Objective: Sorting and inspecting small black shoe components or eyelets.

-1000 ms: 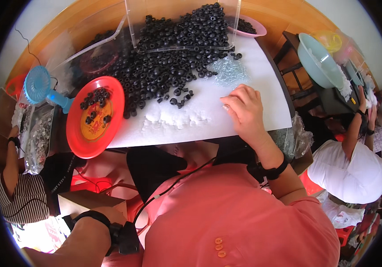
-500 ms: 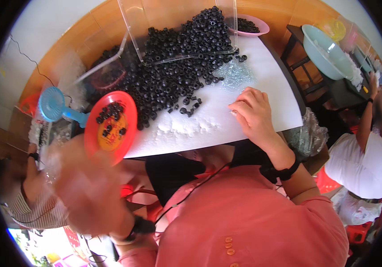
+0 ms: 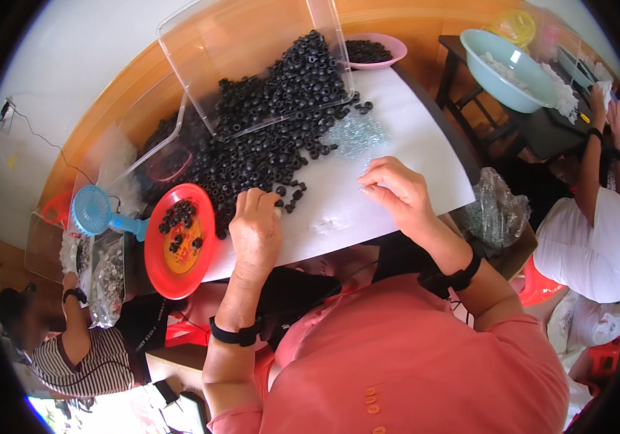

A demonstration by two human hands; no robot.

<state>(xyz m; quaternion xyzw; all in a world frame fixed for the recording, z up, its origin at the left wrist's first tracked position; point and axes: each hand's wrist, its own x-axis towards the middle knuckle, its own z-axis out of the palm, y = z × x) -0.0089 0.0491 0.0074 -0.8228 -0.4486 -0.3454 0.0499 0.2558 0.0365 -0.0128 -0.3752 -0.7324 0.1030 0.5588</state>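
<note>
My left hand [image 3: 255, 231] is over the white table top [image 3: 425, 166], its fingers curled together at the near edge of a large pile of small black bead-like pieces [image 3: 252, 159]. A black piece and a small whitish spot show at its fingertips; what it grips is mostly hidden. My right hand [image 3: 400, 194] is closed in a pinch just below a patch of tiny clear, glassy pieces [image 3: 359, 134]. Something tiny and shiny shows at its fingertips, too small to name. Left of my left hand, a red oval plate [image 3: 156, 264] holds several black pieces.
A clear plastic bin [image 3: 252, 36] lies tipped, black pieces spilling out. Behind it stands a pink bowl [image 3: 399, 49] of dark pieces. A blue handheld fan [image 3: 93, 210] is beside the plate. One person [image 3: 96, 362] sits at left, another [image 3: 584, 246] at right near a pale blue basin [image 3: 505, 76].
My left hand has swung from the lower left, beyond the plate, up to the edge of the black pile. My right hand stays pinched near the clear pieces. The whole view has shifted slightly.
</note>
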